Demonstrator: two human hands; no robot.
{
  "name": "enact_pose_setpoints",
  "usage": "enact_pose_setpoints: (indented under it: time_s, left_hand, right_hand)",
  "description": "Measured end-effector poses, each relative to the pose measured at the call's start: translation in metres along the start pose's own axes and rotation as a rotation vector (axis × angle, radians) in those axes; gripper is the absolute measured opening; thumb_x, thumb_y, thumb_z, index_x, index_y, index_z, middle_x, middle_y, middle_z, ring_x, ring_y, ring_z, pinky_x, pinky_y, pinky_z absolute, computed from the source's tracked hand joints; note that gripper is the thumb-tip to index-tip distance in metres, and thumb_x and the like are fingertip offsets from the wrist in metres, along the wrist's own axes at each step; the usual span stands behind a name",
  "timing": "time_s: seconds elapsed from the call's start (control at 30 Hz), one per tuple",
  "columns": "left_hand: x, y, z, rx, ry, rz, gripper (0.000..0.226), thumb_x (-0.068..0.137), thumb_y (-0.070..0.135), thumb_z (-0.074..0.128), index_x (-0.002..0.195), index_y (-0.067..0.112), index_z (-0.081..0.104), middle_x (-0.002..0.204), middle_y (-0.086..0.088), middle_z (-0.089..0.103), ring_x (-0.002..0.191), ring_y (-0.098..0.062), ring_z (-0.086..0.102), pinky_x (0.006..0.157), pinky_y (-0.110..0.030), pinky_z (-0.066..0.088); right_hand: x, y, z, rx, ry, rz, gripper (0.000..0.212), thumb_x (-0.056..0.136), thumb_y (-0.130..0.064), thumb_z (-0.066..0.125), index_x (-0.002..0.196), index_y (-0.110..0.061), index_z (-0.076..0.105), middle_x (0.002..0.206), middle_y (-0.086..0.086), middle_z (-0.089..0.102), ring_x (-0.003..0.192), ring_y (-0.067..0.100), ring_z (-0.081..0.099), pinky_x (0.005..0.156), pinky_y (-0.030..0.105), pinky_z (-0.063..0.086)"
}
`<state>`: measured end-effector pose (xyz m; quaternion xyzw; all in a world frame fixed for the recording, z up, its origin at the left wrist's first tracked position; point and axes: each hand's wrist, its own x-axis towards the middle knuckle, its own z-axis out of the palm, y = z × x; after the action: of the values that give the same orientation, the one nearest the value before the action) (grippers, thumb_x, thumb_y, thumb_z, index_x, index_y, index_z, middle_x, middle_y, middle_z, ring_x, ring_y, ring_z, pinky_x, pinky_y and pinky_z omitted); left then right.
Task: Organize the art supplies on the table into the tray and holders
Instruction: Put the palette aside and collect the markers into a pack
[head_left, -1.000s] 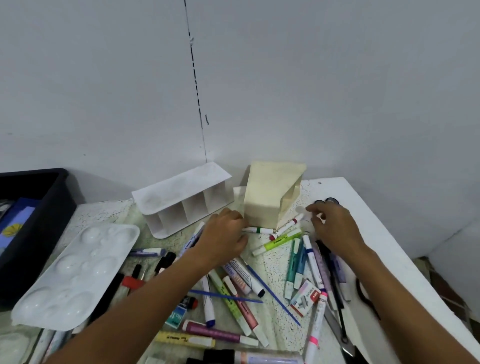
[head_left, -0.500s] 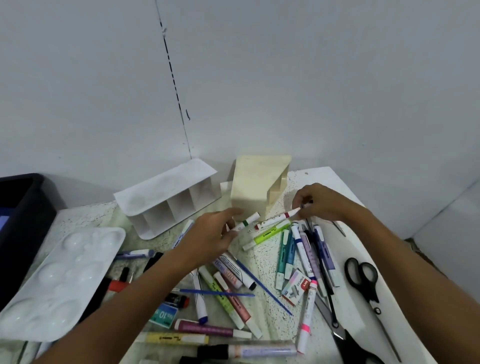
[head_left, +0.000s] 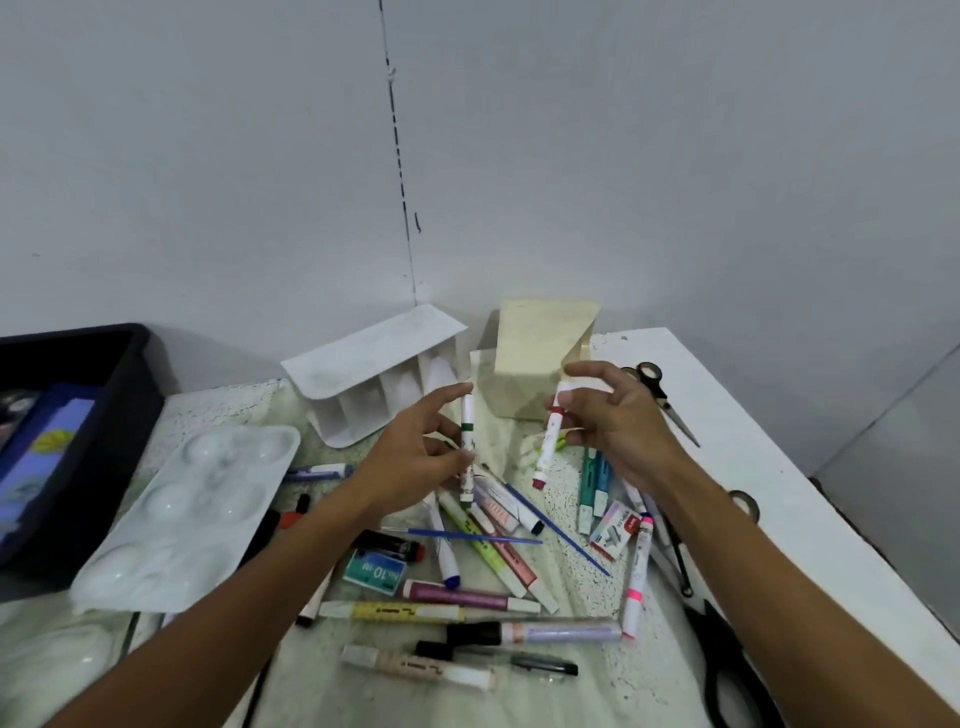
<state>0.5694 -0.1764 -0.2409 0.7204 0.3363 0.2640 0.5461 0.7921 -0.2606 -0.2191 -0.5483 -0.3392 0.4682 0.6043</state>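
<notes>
From the head camera, both arms reach out over a messy worktop (head_left: 727, 415). The left hand (head_left: 415, 452) pinches a white marker with a green band (head_left: 467, 447) and holds it almost straight up, above the pile. The right hand (head_left: 613, 415) pinches a white marker with a red band (head_left: 549, 441) near its top end. That marker tilts a little, and its red tip points down. The two markers are near each other but do not touch.

Just behind the hands stands a cream box holder (head_left: 540, 364). To its left a white holder with slots (head_left: 374, 379) lies on its side, with the slots facing the person. A white paint palette (head_left: 192, 509) lies at the left, and past it a black tray (head_left: 104, 405) sits at the worktop's left edge with some blue things inside.

Under the hands lie many pens and markers in a heap. A yellow marker (head_left: 395, 612) lies flat near the front, and a purple marker (head_left: 467, 596) lies just behind it. A thin blue brush (head_left: 472, 535) lies across the pile. A small green box (head_left: 375, 571) sits beside a black and red marker (head_left: 395, 545). A pink-tipped marker (head_left: 638, 577) lies at the right side of the heap. One pair of scissors (head_left: 665, 395) lies behind the right hand, and another pair of black scissors (head_left: 727, 670) lies at the front right.
</notes>
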Motion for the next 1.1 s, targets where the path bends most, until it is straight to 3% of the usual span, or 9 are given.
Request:
enact_pose_setpoints:
  time_s: [0.23, 0.37, 0.57, 0.63, 0.77, 0.83, 0.9, 1.0, 1.1]
  left_hand:
    - [-0.059, -0.011, -0.046, -0.06, 0.036, -0.065, 0.062, 0.083, -0.007, 0.068, 0.128, 0.032, 0.052, 0.084, -0.011, 0.057, 0.069, -0.03, 0.065, 0.069, -0.047, 0.06]
    - [-0.106, -0.022, -0.079, -0.079, 0.031, -0.102, 0.063, 0.081, -0.009, 0.069, 0.131, 0.024, 0.051, 0.085, -0.018, 0.058, 0.072, -0.029, 0.068, 0.064, -0.043, 0.06]
    - [-0.18, -0.037, -0.132, -0.001, 0.12, -0.149, 0.063, 0.078, -0.006, 0.073, 0.126, 0.031, 0.054, 0.076, -0.005, 0.062, 0.067, -0.021, 0.065, 0.071, -0.046, 0.057]
    - [-0.203, -0.042, -0.15, -0.001, 0.148, -0.177, 0.066, 0.077, -0.006, 0.073, 0.131, 0.025, 0.052, 0.077, -0.007, 0.063, 0.067, -0.023, 0.066, 0.071, -0.043, 0.058]
    - [-0.239, -0.048, -0.183, 0.041, 0.217, -0.201, 0.068, 0.075, -0.009, 0.074, 0.133, 0.02, 0.052, 0.088, -0.02, 0.061, 0.068, -0.025, 0.067, 0.064, -0.032, 0.058]
    - [-0.255, -0.053, -0.199, 0.056, 0.263, -0.193, 0.068, 0.074, -0.008, 0.076, 0.133, 0.017, 0.052, 0.096, -0.029, 0.06, 0.069, -0.027, 0.068, 0.065, -0.033, 0.059]
    - [-0.269, -0.058, -0.213, 0.076, 0.302, -0.198, 0.068, 0.074, -0.007, 0.077, 0.133, 0.014, 0.052, 0.09, -0.025, 0.062, 0.069, -0.024, 0.068, 0.064, -0.033, 0.059]
    - [-0.283, -0.063, -0.223, 0.095, 0.332, -0.243, 0.068, 0.073, -0.008, 0.077, 0.133, 0.012, 0.052, 0.079, -0.01, 0.063, 0.063, -0.013, 0.067, 0.061, -0.028, 0.057]
    - [-0.291, -0.068, -0.226, 0.166, 0.288, -0.27, 0.072, 0.071, -0.004, 0.08, 0.135, 0.009, 0.052, 0.077, -0.009, 0.066, 0.063, -0.009, 0.066, 0.064, -0.024, 0.057]
  right_hand:
    - [-0.031, 0.042, 0.099, -0.111, -0.073, -0.001, 0.016, 0.089, 0.005, 0.062, 0.104, 0.003, 0.059, 0.068, 0.02, 0.06, 0.042, 0.017, 0.053, 0.038, 0.023, 0.045]
    - [-0.046, 0.063, 0.152, -0.144, -0.122, 0.002, 0.014, 0.088, 0.003, 0.063, 0.102, 0.001, 0.061, 0.066, 0.017, 0.059, 0.043, 0.016, 0.053, 0.039, 0.024, 0.047]
    - [-0.076, 0.081, 0.229, -0.16, -0.248, -0.024, 0.013, 0.087, 0.003, 0.064, 0.098, -0.003, 0.063, 0.069, 0.02, 0.063, 0.047, 0.022, 0.057, 0.041, 0.026, 0.048]
    - [-0.086, 0.086, 0.253, -0.19, -0.278, -0.024, 0.015, 0.087, 0.002, 0.065, 0.101, -0.001, 0.062, 0.069, 0.023, 0.061, 0.049, 0.024, 0.055, 0.041, 0.026, 0.047]
    - [-0.103, 0.096, 0.293, -0.237, -0.332, -0.015, 0.015, 0.086, 0.001, 0.067, 0.1, -0.001, 0.062, 0.061, 0.01, 0.061, 0.047, 0.018, 0.056, 0.041, 0.025, 0.047]
    - [-0.11, 0.101, 0.31, -0.266, -0.334, -0.017, 0.014, 0.085, 0.0, 0.069, 0.097, -0.003, 0.063, 0.06, 0.007, 0.063, 0.051, 0.024, 0.056, 0.044, 0.028, 0.047]
    - [-0.115, 0.104, 0.324, -0.314, -0.343, -0.02, 0.012, 0.086, -0.002, 0.069, 0.096, -0.004, 0.064, 0.058, 0.005, 0.063, 0.049, 0.023, 0.056, 0.045, 0.027, 0.045]
    - [-0.123, 0.107, 0.344, -0.377, -0.361, -0.038, 0.011, 0.086, 0.0, 0.068, 0.096, -0.002, 0.063, 0.059, 0.01, 0.059, 0.036, 0.005, 0.05, 0.038, 0.018, 0.039]
    - [-0.126, 0.115, 0.362, -0.463, -0.382, -0.082, 0.012, 0.084, -0.001, 0.071, 0.088, -0.008, 0.062, 0.055, 0.005, 0.059, 0.04, 0.005, 0.054, 0.051, 0.023, 0.047]
